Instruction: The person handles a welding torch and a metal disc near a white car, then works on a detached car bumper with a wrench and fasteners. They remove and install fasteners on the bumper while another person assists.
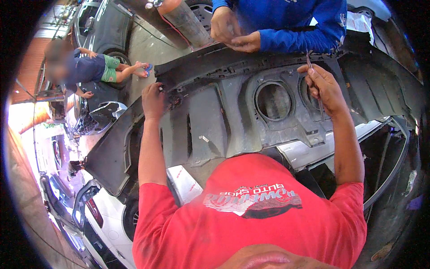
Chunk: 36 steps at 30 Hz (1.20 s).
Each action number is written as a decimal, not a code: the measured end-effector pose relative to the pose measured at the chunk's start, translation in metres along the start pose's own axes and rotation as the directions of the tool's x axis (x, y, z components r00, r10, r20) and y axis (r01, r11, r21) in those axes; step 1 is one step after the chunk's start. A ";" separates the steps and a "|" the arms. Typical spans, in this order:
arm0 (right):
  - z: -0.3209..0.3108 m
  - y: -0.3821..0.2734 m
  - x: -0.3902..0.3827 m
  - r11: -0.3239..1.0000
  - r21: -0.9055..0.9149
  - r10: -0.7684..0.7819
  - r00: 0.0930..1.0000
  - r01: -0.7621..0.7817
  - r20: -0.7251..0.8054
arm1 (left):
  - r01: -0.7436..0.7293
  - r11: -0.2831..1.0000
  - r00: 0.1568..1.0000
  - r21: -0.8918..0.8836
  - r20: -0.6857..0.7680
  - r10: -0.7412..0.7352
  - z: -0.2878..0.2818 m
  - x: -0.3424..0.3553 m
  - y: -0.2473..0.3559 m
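Bumper cover (233, 112) lies inner side up, long axis left-right across us. Our right hand (324, 87) has its grip clenched on a thin rod tool (319, 96), long axis near upright by a round opening (273, 101). Our left hand (153, 99) presses the bumper's left rim, fingers curled.

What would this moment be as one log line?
left hand: on bumper panel edge | right hand: holding thin tool
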State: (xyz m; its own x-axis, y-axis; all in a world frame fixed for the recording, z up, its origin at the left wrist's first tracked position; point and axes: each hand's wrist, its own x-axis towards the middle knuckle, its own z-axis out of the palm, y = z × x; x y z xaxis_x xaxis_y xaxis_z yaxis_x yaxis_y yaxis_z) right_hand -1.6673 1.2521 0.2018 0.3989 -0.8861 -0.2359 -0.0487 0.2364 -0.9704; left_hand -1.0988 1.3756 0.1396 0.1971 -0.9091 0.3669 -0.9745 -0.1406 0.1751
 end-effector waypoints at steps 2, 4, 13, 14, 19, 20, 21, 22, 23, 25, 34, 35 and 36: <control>-0.002 0.002 0.000 1.000 -0.005 0.006 1.000 -0.006 -0.018 | -0.029 0.996 1.000 0.086 -0.002 0.029 -0.003 -0.004 -0.006; -0.005 0.004 -0.002 0.999 -0.034 0.019 0.998 -0.020 -0.052 | -0.001 0.993 1.000 0.122 0.015 -0.001 -0.006 -0.011 -0.012; -0.017 0.011 0.001 0.998 -0.054 0.033 0.998 -0.036 -0.051 | 0.309 0.937 0.947 -0.161 -0.041 -0.319 -0.007 -0.025 -0.033; -0.018 0.011 0.002 0.997 -0.071 0.031 0.998 -0.035 -0.057 | 0.333 0.889 0.932 -0.314 -0.032 -0.360 -0.008 -0.023 -0.035; -0.020 0.012 0.007 0.995 -0.081 0.046 0.997 -0.050 -0.056 | 0.283 0.655 0.935 -0.701 0.050 -0.351 -0.020 -0.019 -0.042; -0.020 0.011 0.008 0.995 -0.088 0.045 0.997 -0.050 -0.056 | 0.242 0.652 0.951 -0.719 0.042 -0.307 -0.023 -0.016 -0.044; -0.020 0.011 0.008 0.996 -0.080 0.043 0.998 -0.048 -0.052 | 0.249 0.687 0.952 -0.683 0.041 -0.304 -0.025 -0.015 -0.045; -0.021 0.011 0.009 0.996 -0.073 0.042 0.998 -0.046 -0.050 | 0.254 0.720 0.953 -0.645 0.041 -0.300 -0.027 -0.013 -0.047; -0.022 0.011 0.010 0.995 -0.074 0.062 0.997 -0.065 -0.042 | 0.302 0.748 0.943 -0.592 0.067 -0.327 -0.028 -0.012 -0.049; -0.030 0.011 0.012 0.988 -0.136 0.072 0.997 -0.074 -0.017 | 0.273 0.910 0.961 -0.312 0.038 -0.275 -0.029 -0.013 -0.052; -0.082 0.028 0.037 0.330 -0.940 0.103 0.986 0.091 0.131 | 0.185 0.964 0.980 0.189 0.035 -0.195 -0.012 -0.029 -0.056; -0.084 0.030 0.045 0.285 -0.955 0.081 0.991 0.081 0.108 | 0.276 0.952 0.954 0.134 0.080 -0.288 -0.012 -0.026 -0.055; -0.086 0.031 0.055 0.251 -0.963 0.034 0.993 0.099 0.111 | 0.231 0.956 0.967 0.180 0.069 -0.247 -0.010 -0.024 -0.054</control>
State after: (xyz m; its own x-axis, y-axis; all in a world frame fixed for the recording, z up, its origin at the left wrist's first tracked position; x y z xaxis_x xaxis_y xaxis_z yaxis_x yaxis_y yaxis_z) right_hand -1.7259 1.1759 0.1539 0.4961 -0.8279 -0.2616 -0.8545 -0.4122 -0.3160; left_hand -1.0502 1.4091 0.1309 0.4237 -0.8709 0.2488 -0.9054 -0.4153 0.0883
